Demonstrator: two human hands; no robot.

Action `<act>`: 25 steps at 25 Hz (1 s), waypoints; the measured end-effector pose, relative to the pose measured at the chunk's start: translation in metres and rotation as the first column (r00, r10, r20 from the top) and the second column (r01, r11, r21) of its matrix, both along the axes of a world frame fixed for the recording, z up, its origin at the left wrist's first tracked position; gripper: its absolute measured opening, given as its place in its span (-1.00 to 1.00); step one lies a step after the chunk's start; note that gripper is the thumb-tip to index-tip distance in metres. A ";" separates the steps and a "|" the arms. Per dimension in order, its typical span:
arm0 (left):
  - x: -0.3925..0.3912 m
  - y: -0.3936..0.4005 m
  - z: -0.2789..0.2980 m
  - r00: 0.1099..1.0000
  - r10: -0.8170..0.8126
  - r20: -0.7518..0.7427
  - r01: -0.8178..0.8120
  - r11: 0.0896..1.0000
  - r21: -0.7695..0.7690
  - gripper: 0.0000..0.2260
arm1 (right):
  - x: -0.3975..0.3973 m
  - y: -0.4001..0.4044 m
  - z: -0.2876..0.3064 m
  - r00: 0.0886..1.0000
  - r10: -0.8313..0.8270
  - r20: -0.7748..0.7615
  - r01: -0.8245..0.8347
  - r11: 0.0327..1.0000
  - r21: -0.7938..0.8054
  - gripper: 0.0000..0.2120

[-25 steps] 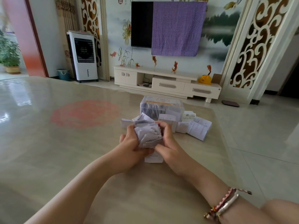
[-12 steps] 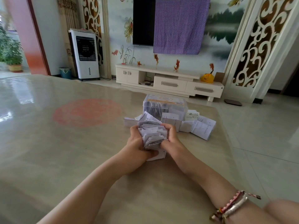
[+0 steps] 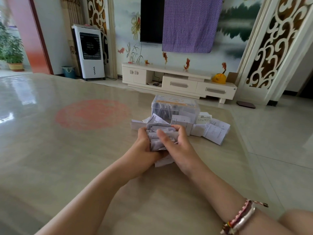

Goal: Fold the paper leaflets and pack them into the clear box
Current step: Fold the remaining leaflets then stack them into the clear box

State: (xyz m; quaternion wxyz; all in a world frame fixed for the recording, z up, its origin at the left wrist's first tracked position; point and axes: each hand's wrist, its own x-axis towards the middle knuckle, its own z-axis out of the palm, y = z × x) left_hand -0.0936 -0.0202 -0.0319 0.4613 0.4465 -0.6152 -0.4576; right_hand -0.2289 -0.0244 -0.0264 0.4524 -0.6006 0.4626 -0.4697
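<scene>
A thick bundle of folded white paper leaflets (image 3: 157, 138) sits between both hands at the middle of the beige table (image 3: 67, 150). My left hand (image 3: 144, 146) grips the bundle from its left side. My right hand (image 3: 176, 143) holds it from the right, thumb lying across the top. Behind the hands stands the clear box (image 3: 176, 107), with folded papers visible inside. Loose leaflets (image 3: 215, 131) lie spread on the table to the right of the box, and one more leaflet (image 3: 163, 162) lies under my hands.
The table's right edge (image 3: 240, 141) runs close to the loose leaflets, with tiled floor beyond. A faint red circle (image 3: 91, 114) marks the tabletop at left. A TV cabinet (image 3: 177, 82) and an air cooler (image 3: 89, 51) stand far behind.
The right hand has shifted over the bundle, its thumb now lying across the top. Both hands squeeze the leaflets into a tighter stack; the camera has moved slightly nearer.
</scene>
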 end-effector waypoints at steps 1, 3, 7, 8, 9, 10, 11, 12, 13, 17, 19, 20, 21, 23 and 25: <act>0.000 0.000 0.000 1.000 -0.003 -0.002 0.003 1.000 0.001 -0.56 | -0.003 -0.002 -0.001 1.000 0.016 0.006 -0.017 0.999 0.052 -0.32; 0.000 0.001 -0.001 1.000 -0.006 0.001 0.006 1.000 0.003 -0.56 | -0.008 -0.007 -0.005 0.999 0.013 0.049 -0.018 0.993 0.120 -0.22; -0.003 0.003 -0.003 0.999 -0.022 -0.037 0.023 0.999 0.022 -0.56 | -0.005 -0.012 -0.002 0.988 -0.138 0.068 0.128 0.983 0.128 -0.51; -0.003 0.004 -0.002 0.998 -0.027 -0.054 0.028 0.999 0.028 -0.55 | -0.003 -0.011 -0.002 0.987 -0.149 0.066 0.139 0.982 0.127 -0.62; -0.004 0.004 -0.002 0.998 -0.032 -0.062 0.034 0.999 0.035 -0.54 | -0.004 -0.011 -0.004 0.989 -0.133 0.066 0.124 0.985 0.121 -0.65; -0.004 0.004 -0.002 0.997 -0.040 -0.062 0.042 0.998 0.039 -0.53 | -0.003 -0.011 -0.004 0.991 -0.115 0.074 0.105 0.987 0.122 -0.60; -0.004 0.004 -0.002 0.998 -0.043 -0.046 0.045 0.998 0.038 -0.51 | -0.001 -0.012 -0.004 0.992 -0.085 0.096 0.072 0.988 0.134 -0.49; -0.003 0.002 -0.002 0.999 -0.046 -0.019 0.046 0.998 0.033 -0.48 | 0.001 -0.012 -0.002 0.993 -0.030 0.114 0.012 0.988 0.157 -0.36; -0.003 0.001 -0.003 0.999 -0.044 0.012 0.044 0.999 0.028 -0.45 | 0.000 -0.010 0.001 0.990 0.042 0.134 -0.064 0.984 0.164 -0.26; 0.003 -0.005 -0.002 0.995 -0.018 0.097 0.022 0.999 -0.039 -0.49 | -0.016 -0.003 0.007 0.943 0.265 0.201 -0.297 0.943 0.153 -0.32; 0.006 -0.007 0.001 0.998 -0.010 0.054 0.013 0.999 -0.041 -0.57 | -0.027 0.001 0.007 0.923 0.365 0.125 -0.378 0.919 0.108 -0.50; 0.006 -0.006 0.002 0.999 -0.008 0.040 0.010 0.999 -0.053 -0.58 | -0.032 0.000 0.006 0.931 0.359 0.062 -0.363 0.927 0.094 -0.55; 0.007 -0.005 0.004 0.999 0.000 0.039 0.002 0.998 -0.066 -0.59 | -0.035 -0.001 0.006 0.945 0.326 0.003 -0.326 0.943 0.070 -0.55; 0.009 -0.003 0.008 0.999 0.000 0.044 0.003 0.997 -0.071 -0.60 | -0.038 -0.003 0.008 0.968 0.247 -0.050 -0.246 0.969 0.014 -0.57; 0.011 -0.001 0.010 0.999 0.000 0.050 0.004 0.997 -0.073 -0.62 | -0.037 -0.004 0.009 0.980 0.193 -0.043 -0.194 0.981 -0.009 -0.63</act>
